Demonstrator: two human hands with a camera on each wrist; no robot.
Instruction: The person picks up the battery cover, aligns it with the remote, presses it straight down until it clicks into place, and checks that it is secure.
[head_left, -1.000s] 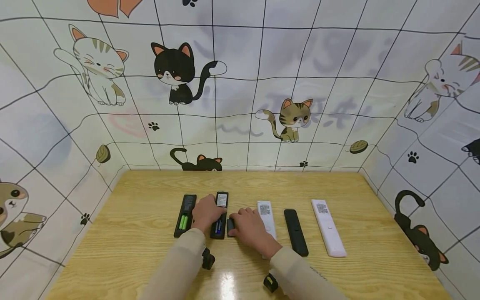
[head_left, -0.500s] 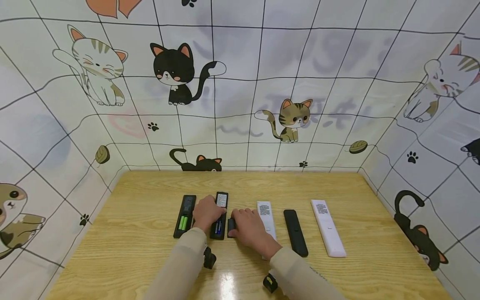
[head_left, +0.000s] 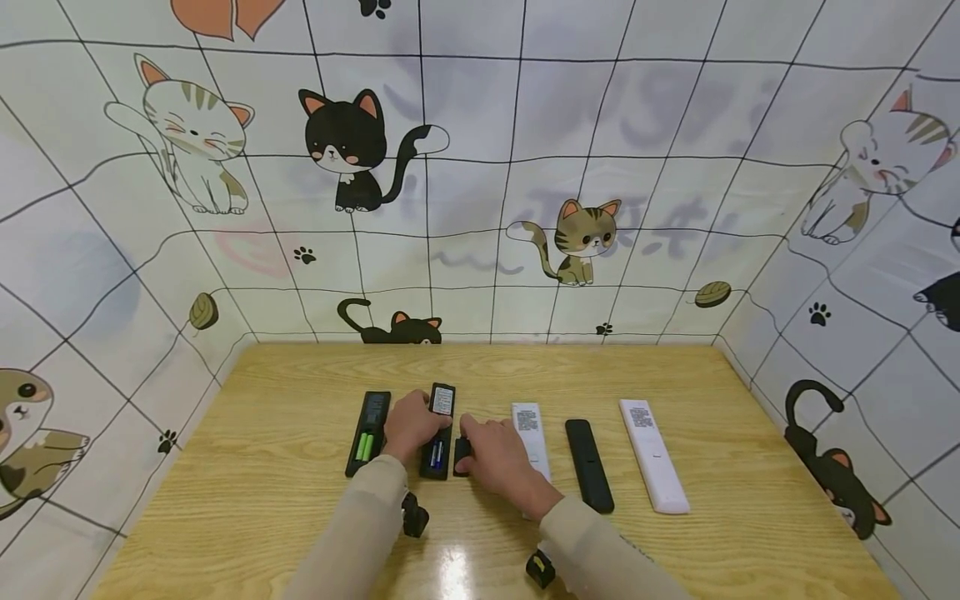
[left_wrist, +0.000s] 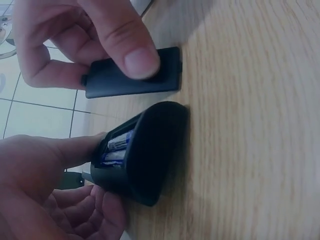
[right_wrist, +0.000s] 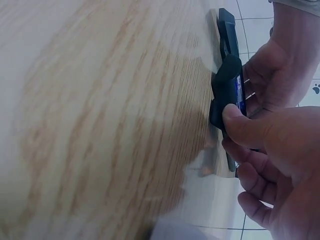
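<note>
My left hand [head_left: 412, 425] grips a black remote control [head_left: 442, 402] lying lengthwise on the table, its back facing up. Its battery compartment is uncovered, and blue batteries [left_wrist: 117, 149] sit inside, as the left wrist view shows. Just to the right, my right hand [head_left: 498, 454] pinches a small black battery cover [left_wrist: 102, 85], its thumb flat on the face. The cover is held on edge beside the remote, with a gap between them in the left wrist view. Farther left lies another open black remote [head_left: 377, 408] holding green batteries [head_left: 365, 447].
A white remote [head_left: 531, 429] lies partly under my right forearm. Beyond it on the right are a black remote [head_left: 589, 467] and a longer white remote [head_left: 654, 458]. The wooden table [head_left: 300, 375] meets cat-patterned walls [head_left: 480, 192] at the back and sides.
The cover in my right hand has tilted slightly and looks darker, and the right hand's fingers have shifted a little. My left hand keeps its grip on the remote.
</note>
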